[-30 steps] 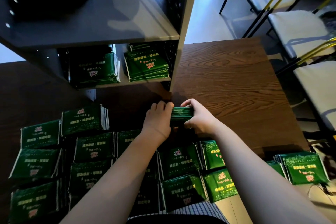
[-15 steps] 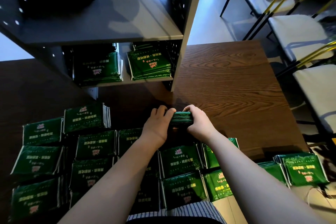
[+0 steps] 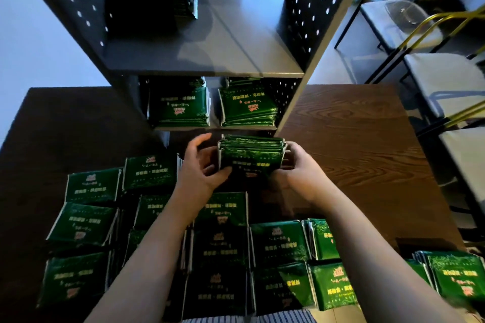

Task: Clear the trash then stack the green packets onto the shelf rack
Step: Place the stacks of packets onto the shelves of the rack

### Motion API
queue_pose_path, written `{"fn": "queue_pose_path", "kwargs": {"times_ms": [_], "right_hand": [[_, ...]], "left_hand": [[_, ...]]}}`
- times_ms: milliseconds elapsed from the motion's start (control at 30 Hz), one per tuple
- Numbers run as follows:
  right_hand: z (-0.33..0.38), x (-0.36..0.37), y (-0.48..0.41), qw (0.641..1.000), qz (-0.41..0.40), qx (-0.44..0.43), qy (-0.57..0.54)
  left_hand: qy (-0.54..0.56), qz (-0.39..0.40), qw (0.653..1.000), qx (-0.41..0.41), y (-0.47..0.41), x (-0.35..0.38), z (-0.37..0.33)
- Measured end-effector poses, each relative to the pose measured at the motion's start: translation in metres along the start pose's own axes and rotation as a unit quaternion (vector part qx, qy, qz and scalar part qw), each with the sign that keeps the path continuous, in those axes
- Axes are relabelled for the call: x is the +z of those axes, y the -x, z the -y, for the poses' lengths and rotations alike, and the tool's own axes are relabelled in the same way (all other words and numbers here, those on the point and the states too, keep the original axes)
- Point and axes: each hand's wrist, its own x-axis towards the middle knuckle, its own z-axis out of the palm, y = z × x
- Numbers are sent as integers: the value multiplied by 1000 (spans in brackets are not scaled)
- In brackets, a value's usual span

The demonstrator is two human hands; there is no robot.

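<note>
A brown wooden table (image 3: pixel 354 152) carries a dark shelf rack (image 3: pixel 223 47) and rows of green packets (image 3: pixel 91 223). Just before the rack's lower shelf, a held stack of packets (image 3: pixel 252 155) lies long axis left to right, with its printed face tipped toward the person. The right hand (image 3: pixel 299 168) clasps its right end. The left hand (image 3: pixel 202 168) has its fingers spread wide, thumb touching the stack's lower left corner.
</note>
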Motion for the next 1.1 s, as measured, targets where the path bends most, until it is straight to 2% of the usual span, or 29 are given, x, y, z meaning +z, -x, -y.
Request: {"fn": "queue_pose_path", "kwargs": {"times_ms": [233, 333, 467, 567, 733, 900, 1100], "right_hand": [[44, 21, -5, 993, 0, -30, -111], [59, 33, -11, 981, 19, -23, -192], [82, 49, -19, 970, 15, -10, -244], [102, 61, -27, 974, -31, -3, -223], [125, 79, -43, 979, -79, 31, -184], [141, 88, -53, 976, -78, 56, -198], [142, 102, -59, 981, -88, 38, -169]], "left_hand": [[151, -80, 984, -43, -2, -32, -17], [261, -138, 953, -62, -5, -36, -31], [384, -166, 905, -75, -8, -46, -45], [415, -149, 893, -95, -9, -52, -54], [502, -174, 839, -116, -14, -58, -62], [524, -194, 822, -107, -15, -60, -63], [547, -196, 806, -113, -15, -62, -60]]}}
